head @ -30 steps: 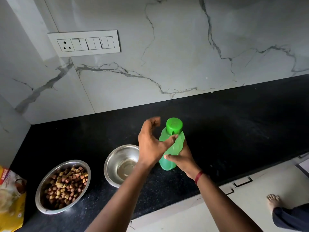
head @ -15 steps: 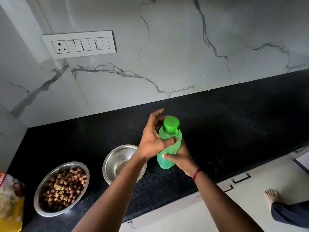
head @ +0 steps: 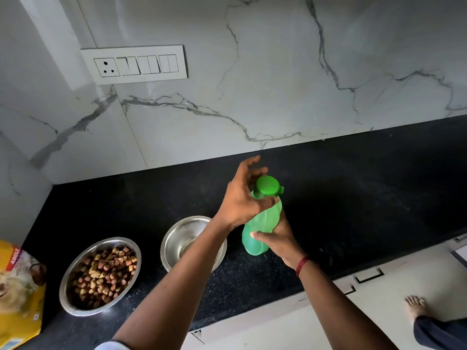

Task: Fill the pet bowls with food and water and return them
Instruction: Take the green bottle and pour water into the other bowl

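A green plastic bottle (head: 262, 223) with a green cap (head: 267, 185) stands upright on the black counter (head: 366, 198). My right hand (head: 278, 239) grips its lower body. My left hand (head: 242, 198) hovers at the bottle's top, thumb across the shoulder, fingers spread behind the cap. Left of the bottle a steel bowl (head: 177, 238) holds a little water, partly hidden by my left forearm. Further left a larger steel bowl (head: 73, 271) is full of brown kibble.
A yellow pet food bag (head: 17, 294) leans at the far left edge. A switch panel (head: 134, 64) sits on the marble wall. White drawer fronts (head: 278, 324) run below the counter edge, and a bare foot (head: 417, 306) stands on the floor at right.
My left hand's fingers have loosened from around the cap and spread out. The bottle and both bowls stay where they were; the view shifted slightly.
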